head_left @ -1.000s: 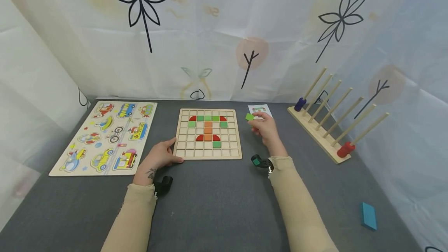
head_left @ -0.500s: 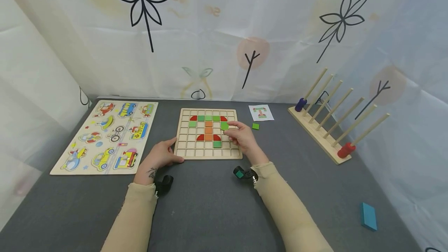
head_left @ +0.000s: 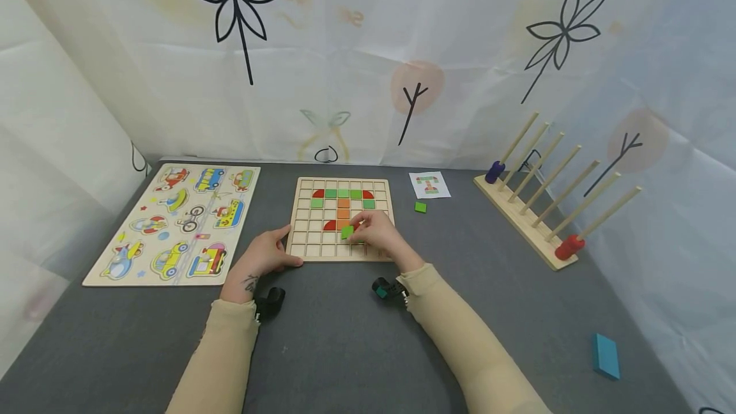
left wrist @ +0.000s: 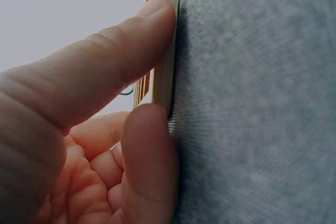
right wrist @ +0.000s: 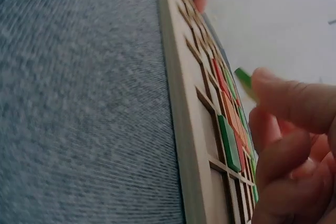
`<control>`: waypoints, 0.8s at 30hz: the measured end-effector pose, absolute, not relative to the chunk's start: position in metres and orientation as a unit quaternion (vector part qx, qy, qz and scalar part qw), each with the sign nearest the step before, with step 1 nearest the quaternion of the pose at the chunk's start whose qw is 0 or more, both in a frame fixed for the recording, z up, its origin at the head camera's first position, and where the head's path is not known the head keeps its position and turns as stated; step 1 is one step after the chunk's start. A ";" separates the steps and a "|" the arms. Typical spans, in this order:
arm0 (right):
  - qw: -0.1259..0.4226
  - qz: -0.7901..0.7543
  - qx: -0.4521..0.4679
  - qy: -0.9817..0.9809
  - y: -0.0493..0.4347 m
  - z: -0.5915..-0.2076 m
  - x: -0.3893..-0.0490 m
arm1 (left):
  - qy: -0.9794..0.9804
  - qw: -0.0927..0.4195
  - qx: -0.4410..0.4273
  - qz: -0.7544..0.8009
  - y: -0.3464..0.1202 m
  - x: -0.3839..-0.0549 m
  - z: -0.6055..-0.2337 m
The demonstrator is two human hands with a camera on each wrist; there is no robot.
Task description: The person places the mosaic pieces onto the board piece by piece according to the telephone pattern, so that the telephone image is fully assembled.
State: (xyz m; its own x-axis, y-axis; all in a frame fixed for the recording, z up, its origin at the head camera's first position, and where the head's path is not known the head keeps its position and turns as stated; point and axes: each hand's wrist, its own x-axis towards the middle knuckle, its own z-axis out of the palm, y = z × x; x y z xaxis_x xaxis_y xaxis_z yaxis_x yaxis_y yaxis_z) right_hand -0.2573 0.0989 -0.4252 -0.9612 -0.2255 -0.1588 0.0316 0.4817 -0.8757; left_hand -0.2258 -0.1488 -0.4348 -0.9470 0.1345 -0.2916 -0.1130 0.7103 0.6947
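A wooden grid board (head_left: 319,250) lies flat, bearing red, green and orange tiles. At its near-left corner my left hand (head_left: 261,259) grips the edges, thumb along the front side and forefinger on the left side. The left wrist view shows the thumb (left wrist: 131,45) against the board's rim (left wrist: 165,72). Over the board's lower middle, my right hand (head_left: 381,235) pinches a green square tile (head_left: 347,232) between thumb and fingers. In the right wrist view that tile (right wrist: 244,81) is tilted and above the grid. Another green tile (right wrist: 229,142) sits in a cell, mostly hidden in the head view.
Right of the board lie a loose green tile (head_left: 421,207) and a pattern card (head_left: 430,185). A vehicle puzzle board (head_left: 148,254) lies at left. At right stand a pegged wooden rack (head_left: 526,225) and, nearer, a blue block (head_left: 605,356).
My right hand has moved left and nearer from beside the card to over the board, carrying a green tile. Another green tile now lies below the card. The left hand stays put.
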 end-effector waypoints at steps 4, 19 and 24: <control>0.113 -0.451 -0.070 0.883 0.094 -0.425 -0.258 | 0.909 0.163 0.004 0.382 -0.149 -0.226 -0.434; 0.104 -0.369 -0.099 0.918 0.086 -0.422 -0.256 | 0.909 0.161 0.008 0.385 -0.149 -0.227 -0.438; 0.098 -0.424 -0.081 0.897 0.101 -0.415 -0.264 | 0.908 0.163 0.008 0.386 -0.149 -0.227 -0.438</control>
State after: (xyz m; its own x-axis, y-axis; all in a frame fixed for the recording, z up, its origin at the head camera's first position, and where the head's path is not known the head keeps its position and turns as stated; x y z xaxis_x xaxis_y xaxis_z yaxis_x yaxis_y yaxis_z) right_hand -0.2644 0.1014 -0.4154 -0.9679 -0.2278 -0.1062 -0.0623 0.6268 -0.7767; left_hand -0.2273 -0.1488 -0.4378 -0.9469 0.1398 -0.2895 -0.1112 0.7023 0.7032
